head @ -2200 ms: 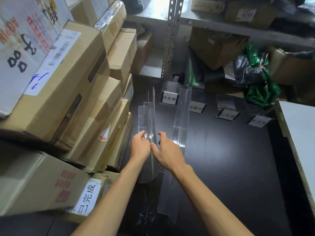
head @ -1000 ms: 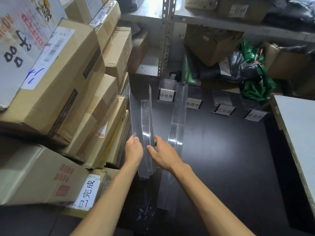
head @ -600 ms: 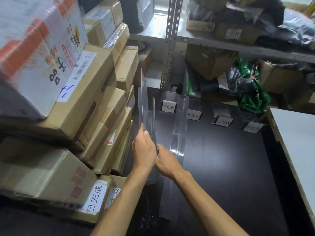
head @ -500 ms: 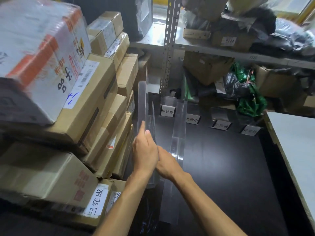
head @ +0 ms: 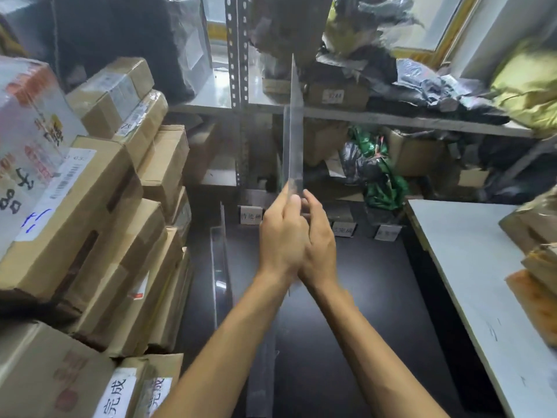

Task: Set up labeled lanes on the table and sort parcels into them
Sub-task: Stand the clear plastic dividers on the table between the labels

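Note:
Both my hands hold one clear acrylic divider point(head: 293, 140) lifted off the black table point(head: 376, 297), its long edge pointing up toward the shelf. My left hand point(head: 281, 239) pinches its lower part from the left. My right hand point(head: 321, 241) grips it from the right, fingers partly hidden behind the left hand. A second clear divider point(head: 221, 254) stands on the table by the boxes. A third clear strip point(head: 262, 366) lies flat under my forearms. Small lane labels point(head: 388, 232) stand along the table's far edge; some are hidden by my hands.
Stacked cardboard boxes point(head: 99, 212) wall in the table's left side. A metal shelf point(head: 376, 117) behind holds boxes and black and green parcel bags point(head: 379, 176). A white tabletop point(head: 470, 267) with parcels adjoins on the right.
The divider that I was handling on the table at the left has come up off it and to the right. The camera has tilted upward.

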{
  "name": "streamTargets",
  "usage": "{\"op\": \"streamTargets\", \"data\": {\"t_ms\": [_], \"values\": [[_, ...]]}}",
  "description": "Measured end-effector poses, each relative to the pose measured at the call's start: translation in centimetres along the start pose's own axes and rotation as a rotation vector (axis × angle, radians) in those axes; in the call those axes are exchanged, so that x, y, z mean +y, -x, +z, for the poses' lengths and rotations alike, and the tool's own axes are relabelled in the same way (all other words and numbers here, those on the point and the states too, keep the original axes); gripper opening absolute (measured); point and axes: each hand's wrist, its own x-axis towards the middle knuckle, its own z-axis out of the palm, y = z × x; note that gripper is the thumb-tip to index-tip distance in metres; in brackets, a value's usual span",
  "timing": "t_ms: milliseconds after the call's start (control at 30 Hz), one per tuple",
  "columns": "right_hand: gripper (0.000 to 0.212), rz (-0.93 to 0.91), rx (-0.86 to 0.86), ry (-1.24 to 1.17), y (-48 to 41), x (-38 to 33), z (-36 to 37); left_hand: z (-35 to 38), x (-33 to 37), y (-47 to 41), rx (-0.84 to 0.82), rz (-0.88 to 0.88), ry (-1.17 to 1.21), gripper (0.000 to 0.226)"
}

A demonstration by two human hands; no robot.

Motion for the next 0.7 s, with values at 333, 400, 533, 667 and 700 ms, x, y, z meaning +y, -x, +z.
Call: {"op": "streamTargets", "data": {"t_ms": [333, 400, 533, 667, 700], "values": [[0.072, 0.387, -0.224, -0.386, -3.6, 10.9, -3.7, 10.0, -8.6, -4.3, -0.061, -0.381, 0.149, 0.037], [0.077, 0.411, -0.305, -0.389, -3.9, 12.7, -4.0, 11.1, -10.7, -4.8, -0.032, -0.424, 0.141, 0.043], [0.101, 0.430, -0.364, -0.309, -4.8, 16.1, -3.7, 12.6, -14.2, -6.2, -0.002, -0.481, 0.142, 0.062], [0.093, 0.475, -0.395, -0.299, -5.7, 18.2, -3.4, 13.5, -16.8, -7.9, 0.022, -0.520, 0.156, 0.044], [0.091, 0.479, -0.410, -0.293, -5.8, 18.7, -3.4, 13.5, -17.5, -8.2, 0.034, -0.531, 0.152, 0.041]]}}
